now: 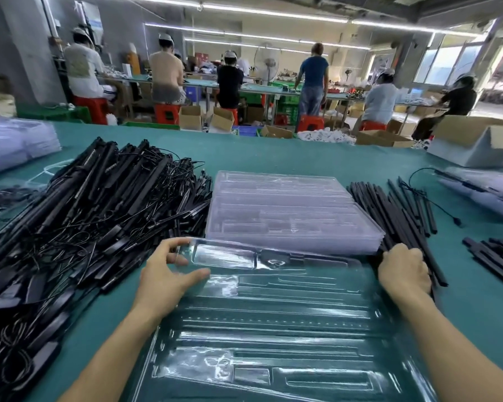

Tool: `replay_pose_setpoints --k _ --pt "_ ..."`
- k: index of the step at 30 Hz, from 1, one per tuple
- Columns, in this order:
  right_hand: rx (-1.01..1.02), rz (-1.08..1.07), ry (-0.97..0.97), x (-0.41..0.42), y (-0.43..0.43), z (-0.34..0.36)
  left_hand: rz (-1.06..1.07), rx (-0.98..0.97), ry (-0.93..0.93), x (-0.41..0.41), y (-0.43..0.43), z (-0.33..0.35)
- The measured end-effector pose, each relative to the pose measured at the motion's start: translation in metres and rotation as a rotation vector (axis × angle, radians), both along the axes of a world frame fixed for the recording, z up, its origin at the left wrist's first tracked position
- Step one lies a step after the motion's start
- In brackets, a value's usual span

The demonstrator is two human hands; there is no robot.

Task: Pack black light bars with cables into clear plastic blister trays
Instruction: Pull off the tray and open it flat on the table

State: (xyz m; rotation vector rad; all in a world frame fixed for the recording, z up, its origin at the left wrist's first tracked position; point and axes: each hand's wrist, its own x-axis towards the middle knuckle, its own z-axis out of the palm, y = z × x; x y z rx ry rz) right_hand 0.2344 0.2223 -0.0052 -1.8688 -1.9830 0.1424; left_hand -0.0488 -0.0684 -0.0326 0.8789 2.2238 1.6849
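Our left hand (169, 274) pinches the far left corner of the empty tray (273, 329) at the tabletop's near edge, thin, springy and slippery, while our right hand (404, 269) closes on stiff, light bars (398, 210).

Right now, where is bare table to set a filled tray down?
Free: the green table beyond the tray stack, and a patch right of the plain bars. Crowded: the cabled bar pile on the left; the open tray covers the front.
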Motion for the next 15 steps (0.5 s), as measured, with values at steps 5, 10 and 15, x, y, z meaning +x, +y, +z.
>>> replay_pose_setpoints --k 5,10,15 --pt "-0.013 0.061 0.315 0.005 0.017 0.003 0.057 0.0 0.008 -0.002 0.007 -0.008" --pt "-0.024 0.134 0.421 -0.003 0.016 0.001 0.022 -0.019 -0.053 -0.004 0.01 -0.007" --pt "-0.169 0.099 0.696 -0.007 0.017 -0.006 0.019 -0.01 -0.073 0.0 0.011 -0.008"
